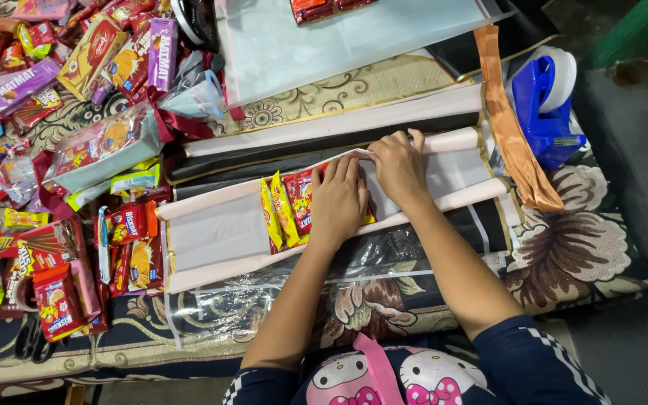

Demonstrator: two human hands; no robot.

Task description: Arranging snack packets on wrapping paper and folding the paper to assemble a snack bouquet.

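Left hand: your left hand (337,201) lay flat, palm down, fingers together and pointing toward twelve o'clock, pressed on the snack packets (288,207) near the middle of the view.
Right hand: your right hand (397,166) sat just at two o'clock from the left one, touching it, with its fingertips curled and pinching the upper edge of the clear wrapping sheet (444,174).
Snack packets: a short row of yellow and red packets stood side by side under your left palm, their nine o'clock ends showing, the rest hidden by the hand.
Pink paper: the pink paper sheet (219,234) lay long across the table from eight o'clock to two o'clock, its edges rolled up, with the packets resting on it.
Black sheets: black wrapping sheets (279,154) lay just beyond the pink one, toward twelve o'clock.
Tape dispenser: a blue tape dispenser (543,105) stood at two o'clock, well apart from your hands.
Ribbon: an orange ribbon (510,127) ran beside the dispenser, draped over the ends of the sheets.
Snack pile: a heap of assorted packets (54,97) covered the table from nine to eleven o'clock.
Scissors: black scissors (31,341) lay at eight o'clock, at the table's near edge.
Table cover: a floral cloth (586,240) lay under everything.
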